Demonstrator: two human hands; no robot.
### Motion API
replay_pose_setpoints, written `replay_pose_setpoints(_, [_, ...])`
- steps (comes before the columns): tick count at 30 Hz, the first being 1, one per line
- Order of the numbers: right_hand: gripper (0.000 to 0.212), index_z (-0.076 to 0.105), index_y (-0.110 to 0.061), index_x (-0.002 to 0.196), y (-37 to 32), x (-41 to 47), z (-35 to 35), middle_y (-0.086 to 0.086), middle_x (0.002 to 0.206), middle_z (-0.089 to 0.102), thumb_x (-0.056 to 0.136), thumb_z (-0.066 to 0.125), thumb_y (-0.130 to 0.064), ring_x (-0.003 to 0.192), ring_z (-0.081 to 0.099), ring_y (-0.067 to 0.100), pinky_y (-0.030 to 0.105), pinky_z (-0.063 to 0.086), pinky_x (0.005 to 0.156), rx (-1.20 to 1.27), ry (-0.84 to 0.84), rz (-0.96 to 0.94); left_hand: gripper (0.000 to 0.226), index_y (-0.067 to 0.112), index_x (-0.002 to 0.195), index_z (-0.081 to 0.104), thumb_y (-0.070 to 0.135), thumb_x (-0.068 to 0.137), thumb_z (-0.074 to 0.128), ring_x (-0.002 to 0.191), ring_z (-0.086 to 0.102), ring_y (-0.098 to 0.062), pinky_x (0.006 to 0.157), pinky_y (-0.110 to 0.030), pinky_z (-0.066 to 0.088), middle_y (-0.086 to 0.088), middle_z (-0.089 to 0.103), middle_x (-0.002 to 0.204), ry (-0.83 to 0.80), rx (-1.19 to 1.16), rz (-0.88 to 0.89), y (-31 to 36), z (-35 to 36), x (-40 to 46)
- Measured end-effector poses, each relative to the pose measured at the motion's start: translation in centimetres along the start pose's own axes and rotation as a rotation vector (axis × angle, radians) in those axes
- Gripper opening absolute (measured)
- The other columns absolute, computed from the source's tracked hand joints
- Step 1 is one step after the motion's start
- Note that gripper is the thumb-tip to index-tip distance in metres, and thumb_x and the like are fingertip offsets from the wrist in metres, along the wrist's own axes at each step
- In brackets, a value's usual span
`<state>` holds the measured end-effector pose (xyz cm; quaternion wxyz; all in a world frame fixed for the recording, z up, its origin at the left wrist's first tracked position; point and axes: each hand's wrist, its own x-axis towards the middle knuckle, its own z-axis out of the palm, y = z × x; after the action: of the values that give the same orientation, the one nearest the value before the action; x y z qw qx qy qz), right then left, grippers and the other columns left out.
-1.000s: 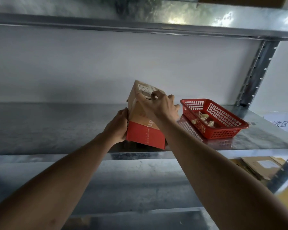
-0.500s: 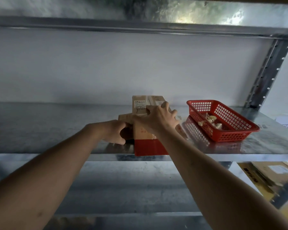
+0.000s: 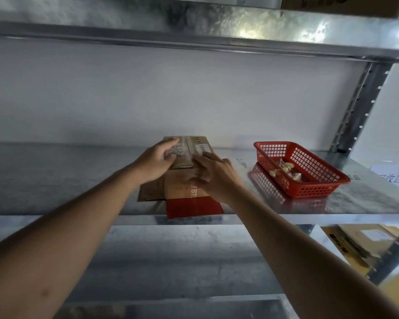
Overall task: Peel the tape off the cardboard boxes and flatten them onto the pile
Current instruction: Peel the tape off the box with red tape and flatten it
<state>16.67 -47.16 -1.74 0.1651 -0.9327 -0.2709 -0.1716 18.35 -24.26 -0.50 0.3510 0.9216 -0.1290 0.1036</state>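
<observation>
A brown and red cardboard box point(image 3: 184, 192) lies flattened on the metal shelf point(image 3: 55, 180), its red end reaching over the shelf's front edge. A white label and strips of tape show on its far panel. My left hand point(image 3: 158, 161) presses flat on the box's far left part, fingers spread. My right hand point(image 3: 213, 173) rests on the right side of the box, fingers bent down onto the cardboard. A brown flap sticks out at the lower left under my left wrist.
A red plastic basket point(image 3: 309, 187) with crumpled tape scraps stands on the shelf to the right. A perforated steel upright point(image 3: 357, 107) rises at the right rear. Flattened cardboard point(image 3: 364, 242) lies on a lower level at the right. Another shelf hangs overhead.
The box stood tilted upright a second ago, held by both hands. It has been pushed down flat onto the shelf, and both hands now lie on top of it.
</observation>
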Motion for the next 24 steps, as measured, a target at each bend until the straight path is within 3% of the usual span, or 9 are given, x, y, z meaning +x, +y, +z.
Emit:
replay_pose_setpoints(2, [0.074, 0.050, -0.021, 0.150, 0.7, -0.9, 0.2, 0.000, 0.149, 0.051, 0.085, 0.084, -0.030, 0.129, 0.055, 0.019, 0.035, 0.048, 0.110, 0.194, 0.097, 0.044, 0.045, 0.031, 0.145, 0.059, 0.008, 0.109, 0.043, 0.144, 0.039, -0.010, 0.117, -0.026, 0.028, 0.010, 0.039, 0.163, -0.078, 0.025, 0.012, 0.7, -0.4, 0.1])
replay_pose_setpoints(4, [0.080, 0.052, -0.020, 0.149, 1.4, -1.5, 0.3, -0.002, 0.142, 0.053, 0.078, 0.089, -0.026, 0.119, 0.056, 0.012, 0.022, 0.050, 0.100, 0.309, 0.163, 0.146, 0.049, 0.033, 0.138, 0.065, 0.003, 0.107, 0.041, 0.140, 0.046, -0.015, 0.111, -0.025, 0.034, 0.007, 0.045, 0.160, -0.109, 0.098, -0.005, 1.4, -1.1, -0.1])
replay_pose_setpoints(7, [0.075, 0.062, -0.016, 0.141, 2.0, -2.1, 0.6, -0.002, 0.127, 0.064, 0.073, 0.092, -0.020, 0.105, 0.064, 0.007, 0.012, 0.054, 0.088, 0.486, 0.213, 0.215, 0.032, 0.030, 0.130, 0.068, 0.018, 0.107, 0.049, 0.124, 0.058, -0.021, 0.098, -0.032, 0.046, 0.000, 0.058, 0.145, -0.111, 0.230, -0.002, 2.8, -1.6, 0.2])
replay_pose_setpoints(9, [0.067, 0.066, -0.013, 0.135, 2.1, -2.5, 0.8, -0.007, 0.117, 0.071, 0.073, 0.091, -0.008, 0.102, 0.071, 0.008, 0.017, 0.058, 0.086, 0.666, 0.226, 0.236, 0.031, 0.031, 0.134, 0.062, 0.040, 0.107, 0.050, 0.116, 0.056, -0.018, 0.090, -0.032, 0.043, -0.002, 0.058, 0.141, -0.134, 0.335, 0.035, 4.0, -1.3, 0.4])
replay_pose_setpoints(12, [0.054, 0.071, -0.016, 0.128, 2.5, -3.2, 1.0, -0.019, 0.099, 0.074, 0.078, 0.085, 0.000, 0.094, 0.075, 0.003, 0.023, 0.061, 0.083, 0.759, 0.258, 0.235, 0.053, 0.052, 0.154, 0.039, 0.065, 0.102, 0.039, 0.126, 0.050, -0.025, 0.092, -0.035, 0.042, -0.001, 0.047, 0.132, -0.219, 0.475, 0.033, 5.4, -0.4, 0.8])
replay_pose_setpoints(14, [0.040, 0.077, -0.019, 0.118, 3.1, -3.6, 1.2, -0.018, 0.094, 0.077, 0.082, 0.082, -0.002, 0.089, 0.075, 0.002, 0.024, 0.062, 0.080, 0.711, 0.303, 0.194, 0.050, 0.060, 0.149, 0.039, 0.069, 0.101, 0.036, 0.116, 0.051, -0.025, 0.081, -0.034, 0.039, 0.007, 0.040, 0.110, -0.240, 0.523, 0.006, 5.7, 0.0, 1.1])
replay_pose_setpoints(16, [0.024, 0.081, -0.018, 0.106, 3.6, -4.0, 1.4, -0.014, 0.091, 0.078, 0.085, 0.080, -0.005, 0.082, 0.075, 0.004, 0.027, 0.063, 0.074, 0.671, 0.342, 0.182, 0.047, 0.061, 0.147, 0.042, 0.068, 0.101, 0.037, 0.107, 0.048, -0.021, 0.077, -0.034, 0.037, 0.010, 0.035, 0.100, -0.241, 0.523, -0.003, 5.7, 0.2, 1.4])
replay_pose_setpoints(20, [0.012, 0.081, -0.013, 0.101, 3.7, -4.2, 2.0, -0.007, 0.090, 0.079, 0.090, 0.078, -0.011, 0.075, 0.072, 0.001, 0.017, 0.058, 0.067, 0.556, 0.388, 0.150, 0.044, 0.062, 0.146, 0.043, 0.067, 0.102, 0.038, 0.115, 0.049, -0.023, 0.083, -0.035, 0.039, 0.012, 0.035, 0.102, -0.245, 0.505, -0.014, 5.7, 0.3, 1.5])
replay_pose_setpoints(24, [0.013, 0.080, -0.015, 0.104, 3.8, -4.2, 2.4, -0.007, 0.094, 0.079, 0.092, 0.076, -0.015, 0.077, 0.072, -0.003, 0.016, 0.059, 0.070, 0.529, 0.390, 0.166, 0.044, 0.064, 0.146, 0.042, 0.067, 0.102, 0.037, 0.131, 0.047, -0.035, 0.098, -0.041, 0.044, -0.006, 0.040, 0.137, -0.250, 0.486, -0.046, 5.6, 0.4, 1.1])
